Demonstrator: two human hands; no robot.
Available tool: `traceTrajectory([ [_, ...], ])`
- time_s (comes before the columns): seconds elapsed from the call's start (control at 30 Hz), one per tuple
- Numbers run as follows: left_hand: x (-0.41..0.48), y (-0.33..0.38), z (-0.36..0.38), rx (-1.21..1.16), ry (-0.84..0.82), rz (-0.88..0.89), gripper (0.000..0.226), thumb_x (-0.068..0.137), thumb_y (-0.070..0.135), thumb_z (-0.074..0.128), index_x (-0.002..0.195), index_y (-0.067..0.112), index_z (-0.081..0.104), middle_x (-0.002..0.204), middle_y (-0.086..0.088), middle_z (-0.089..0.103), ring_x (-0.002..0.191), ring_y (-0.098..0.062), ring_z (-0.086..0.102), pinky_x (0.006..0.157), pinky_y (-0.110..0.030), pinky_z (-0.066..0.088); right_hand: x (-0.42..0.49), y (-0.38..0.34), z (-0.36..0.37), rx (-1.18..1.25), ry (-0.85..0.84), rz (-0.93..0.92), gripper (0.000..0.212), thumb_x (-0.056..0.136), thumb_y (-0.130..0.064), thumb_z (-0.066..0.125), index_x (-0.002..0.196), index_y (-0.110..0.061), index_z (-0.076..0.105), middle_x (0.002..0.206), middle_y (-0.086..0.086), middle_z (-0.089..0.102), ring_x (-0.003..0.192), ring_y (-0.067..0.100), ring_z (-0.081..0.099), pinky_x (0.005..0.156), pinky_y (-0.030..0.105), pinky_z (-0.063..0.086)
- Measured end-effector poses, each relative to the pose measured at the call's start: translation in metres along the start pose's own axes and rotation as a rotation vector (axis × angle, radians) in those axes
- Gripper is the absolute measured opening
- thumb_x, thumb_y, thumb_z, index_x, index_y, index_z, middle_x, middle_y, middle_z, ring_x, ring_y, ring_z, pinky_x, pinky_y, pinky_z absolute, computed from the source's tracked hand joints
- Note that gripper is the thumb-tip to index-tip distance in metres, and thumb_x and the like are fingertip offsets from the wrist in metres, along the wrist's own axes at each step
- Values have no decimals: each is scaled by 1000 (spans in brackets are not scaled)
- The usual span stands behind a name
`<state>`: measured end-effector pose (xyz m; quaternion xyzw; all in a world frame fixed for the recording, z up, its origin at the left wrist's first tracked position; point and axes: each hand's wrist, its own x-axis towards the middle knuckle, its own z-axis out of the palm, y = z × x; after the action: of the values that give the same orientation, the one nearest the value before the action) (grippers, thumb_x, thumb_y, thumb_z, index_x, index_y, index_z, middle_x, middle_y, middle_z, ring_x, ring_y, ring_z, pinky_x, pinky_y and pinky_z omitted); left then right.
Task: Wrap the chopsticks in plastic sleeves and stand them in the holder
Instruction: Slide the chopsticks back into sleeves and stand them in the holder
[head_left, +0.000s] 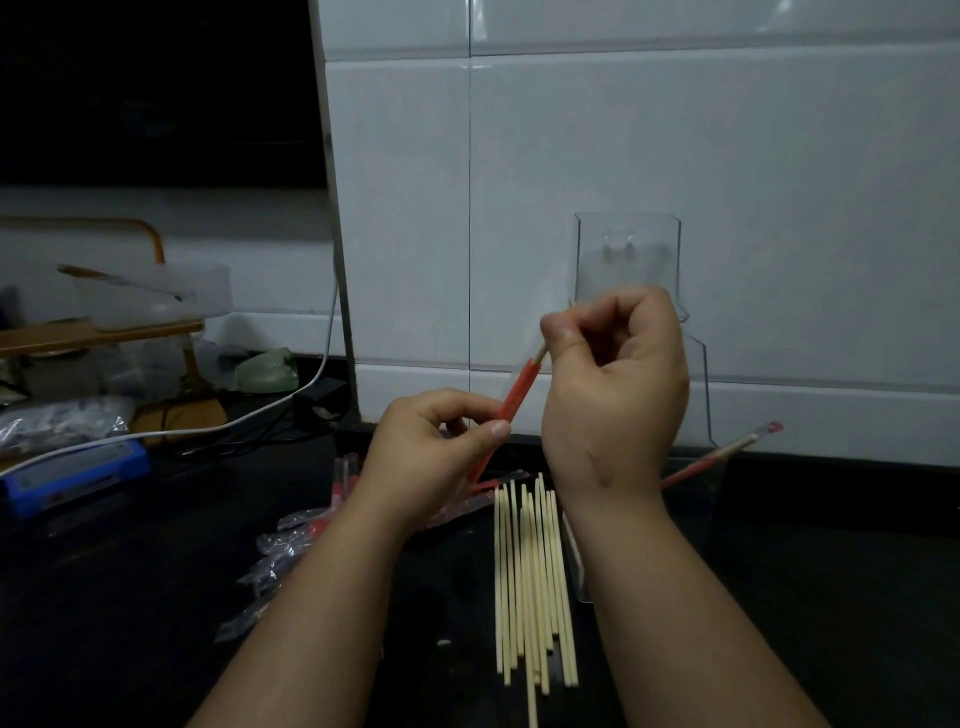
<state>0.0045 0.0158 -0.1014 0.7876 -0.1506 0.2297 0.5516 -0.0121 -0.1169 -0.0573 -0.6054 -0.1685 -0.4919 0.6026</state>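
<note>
The clear holder (698, 400) contains one sleeved chopstick (727, 451), leaning right.

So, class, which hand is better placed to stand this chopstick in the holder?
Probably the right hand: it pinches the chopstick by its bare top, directly in front of the clear holder. The left hand grips the red sleeve lower down, farther from it.

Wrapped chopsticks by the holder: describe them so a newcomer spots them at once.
From the white tiled wall drop to the clear holder standing on the dark counter behind the right hand. The wrapped chopsticks slant up and right across its right edge. Unlike the bare chopsticks lying flat, they wear a red sleeve, and unlike the half-sleeved pair, no hand touches them.
</note>
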Motion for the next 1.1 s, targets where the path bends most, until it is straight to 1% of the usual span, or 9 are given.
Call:
traceTrajectory([
  [0.33, 1, 0, 3, 17, 54, -39, 11, 89, 16, 71, 90, 27, 76, 80, -2, 68, 63, -2, 57, 56, -13, 45, 0, -4, 2, 50, -35, 37, 24, 92, -11, 64, 91, -29, 48, 81, -5, 61, 74, 14, 64, 68, 38, 57],
  [0.4, 1, -1, 4, -1, 101, -56, 13, 91, 16, 69, 95, 26, 76, 84, 0, 70, 73, -8, 64, 62, -16, 50, -1, -3, 3, 72, -65, 39, 18, 93, -10, 64, 101, -25, 58, 87, -6, 66, 80, 11, 69, 71, 34, 60],
  [0.5, 2, -1, 3, -94, 214, -58, 16, 92, 15, 67, 99, 27, 75, 89, 8, 74, 87, -8, 69, 76, -25, 55, -1, -2, 5, 17, -134, 48, 25, 92, -10, 66, 116, -17, 67, 100, -7, 69, 92, 1, 66, 79, 15, 54],
  [0.57, 4, 0, 2, -160, 250, -28, 18, 92, 10, 67, 100, 23, 76, 92, 7, 76, 91, -8, 70, 80, -24, 55, -2, 0, 7, -140, -218, 12, 24, 91, -19, 69, 115, -18, 69, 97, -8, 65, 86, 0, 61, 74, 7, 47],
  [0.73, -2, 8, 5, -226, 157, 43, 20, 93, 8, 64, 107, 17, 75, 96, 5, 77, 95, -10, 72, 83, -28, 58, -5, 4, 10, -313, -418, 4, 12, 92, -30, 65, 100, -23, 71, 89, -14, 56, 80, -1, 54, 67, 4, 39],
  [0.8, -1, 6, 5, -222, 157, 38, 21, 92, 8, 66, 107, 20, 75, 98, 4, 76, 96, -14, 72, 83, -33, 59, -5, 2, 9, -295, -387, -30, 10, 95, -28, 61, 99, -22, 69, 86, -14, 57, 78, -1, 54, 66, 7, 40],
  [0.9, 3, 0, 4, -199, 202, 15, 27, 90, 9, 70, 105, 31, 74, 99, 4, 75, 94, -25, 69, 84, -43, 59, -3, -2, 5, -166, -237, -88, 8, 99, -24, 55, 99, -21, 63, 80, -10, 62, 74, 6, 60, 62, 22, 49],
  [1.0, 3, -1, 4, -137, 201, -16, 28, 90, 12, 70, 99, 38, 70, 96, 11, 73, 91, -15, 68, 80, -30, 58, -2, -6, 5, -122, -79, -223, 15, 100, -23, 50, 102, -13, 61, 82, -6, 63, 71, 10, 62, 61, 31, 52],
  [1.1, 3, -1, 4, -128, 187, -45, 20, 90, 14, 70, 101, 30, 72, 96, 7, 73, 91, -15, 68, 81, -31, 59, -1, -6, 4, -75, 8, -352, 24, 101, -20, 50, 103, 0, 62, 86, 2, 64, 72, 17, 65, 63, 35, 55],
])
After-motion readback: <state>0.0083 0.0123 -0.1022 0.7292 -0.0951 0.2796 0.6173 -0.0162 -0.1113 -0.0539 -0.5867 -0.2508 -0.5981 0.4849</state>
